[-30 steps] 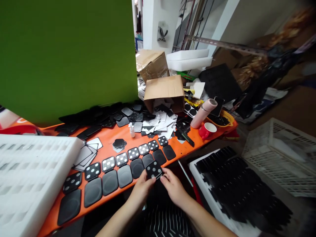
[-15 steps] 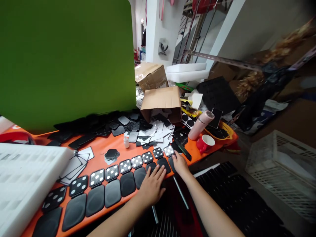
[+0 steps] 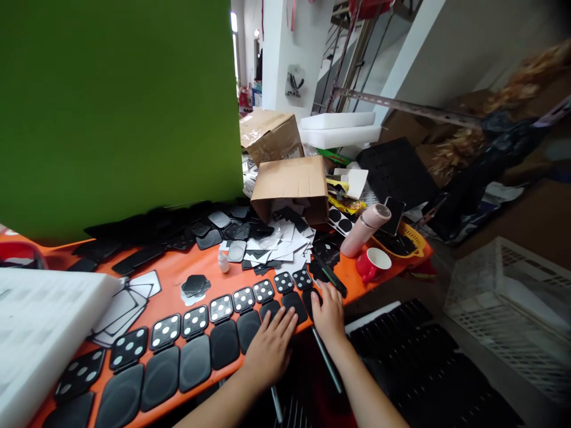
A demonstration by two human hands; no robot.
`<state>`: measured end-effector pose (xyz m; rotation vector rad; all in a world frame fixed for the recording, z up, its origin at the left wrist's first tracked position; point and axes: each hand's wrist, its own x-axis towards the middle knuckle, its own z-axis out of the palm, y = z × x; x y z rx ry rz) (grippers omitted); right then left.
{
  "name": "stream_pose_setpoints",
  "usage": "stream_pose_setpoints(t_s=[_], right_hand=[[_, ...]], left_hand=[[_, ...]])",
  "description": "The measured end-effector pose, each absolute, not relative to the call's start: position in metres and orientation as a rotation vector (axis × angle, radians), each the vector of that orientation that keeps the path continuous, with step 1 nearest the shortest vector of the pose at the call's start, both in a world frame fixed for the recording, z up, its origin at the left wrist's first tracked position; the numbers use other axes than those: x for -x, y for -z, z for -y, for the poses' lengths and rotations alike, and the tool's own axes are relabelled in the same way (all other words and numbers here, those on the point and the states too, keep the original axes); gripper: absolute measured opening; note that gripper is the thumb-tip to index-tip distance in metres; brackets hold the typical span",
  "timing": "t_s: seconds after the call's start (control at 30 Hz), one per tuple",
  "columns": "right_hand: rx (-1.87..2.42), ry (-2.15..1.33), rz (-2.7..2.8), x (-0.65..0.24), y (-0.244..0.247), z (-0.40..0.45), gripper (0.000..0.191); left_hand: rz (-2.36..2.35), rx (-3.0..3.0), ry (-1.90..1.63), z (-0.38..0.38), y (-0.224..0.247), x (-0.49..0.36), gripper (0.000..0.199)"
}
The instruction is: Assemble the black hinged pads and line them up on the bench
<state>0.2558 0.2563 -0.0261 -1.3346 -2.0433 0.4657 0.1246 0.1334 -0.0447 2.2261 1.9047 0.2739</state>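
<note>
Along the front edge of the orange table (image 3: 169, 279) runs a row of opened black cases (image 3: 195, 321) with white-dotted upper halves and plain dark lower halves. My left hand (image 3: 269, 345) lies with fingers spread over the lower halves near the row's right part, touching them. At the row's right end my right hand (image 3: 329, 312) rests its fingers by the last dark lower half (image 3: 311, 302), fingers apart. A small stack of dark pieces (image 3: 195, 286) lies behind the row, and a small white bottle (image 3: 223, 262) stands farther back.
White foam block (image 3: 53, 333) at left, green panel (image 3: 120, 113) behind. Cardboard box (image 3: 289, 178), white cards (image 3: 285, 244), pink bottle (image 3: 364, 230), red mug (image 3: 373, 264) and yellow basket (image 3: 413, 235) stand farther back. Black pieces (image 3: 414, 356) lie lower right, beside a crate (image 3: 513, 315).
The view has shifted, so the row appears farther left. My right hand has drawn back slightly from the last case, its fingers now more visible. My left hand stays on the lower halves.
</note>
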Motion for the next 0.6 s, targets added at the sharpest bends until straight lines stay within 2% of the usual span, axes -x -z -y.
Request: stream_pose_setpoints(t_s=[0.07, 0.23, 0.3, 0.4, 0.6], right_hand=[[1.282, -0.771, 1.936, -0.244, 0.019, -0.250, 0.039], [1.050, -2.003, 1.346, -0.162, -0.002, -0.224, 0.051], [0.915, -2.310, 1.101, -0.118, -0.005, -0.219, 0.056], [0.932, -2.510, 0.895, -0.057, 0.000, -0.222, 0.059], [1.196, -2.541, 0.805, 0.007, 0.023, -0.241, 0.066]], left_hand=[[-1.891, -2.218, -0.278, -0.133, 0.044, -0.124, 0.074], [-1.818, -2.262, -0.341, -0.129, 0.044, -0.121, 0.061], [-1.744, -2.299, -0.401, -0.128, 0.045, -0.119, 0.057], [-1.655, -2.282, -0.496, -0.127, 0.047, -0.118, 0.057], [-1.607, -2.114, -0.558, -0.135, 0.060, -0.121, 0.061]])
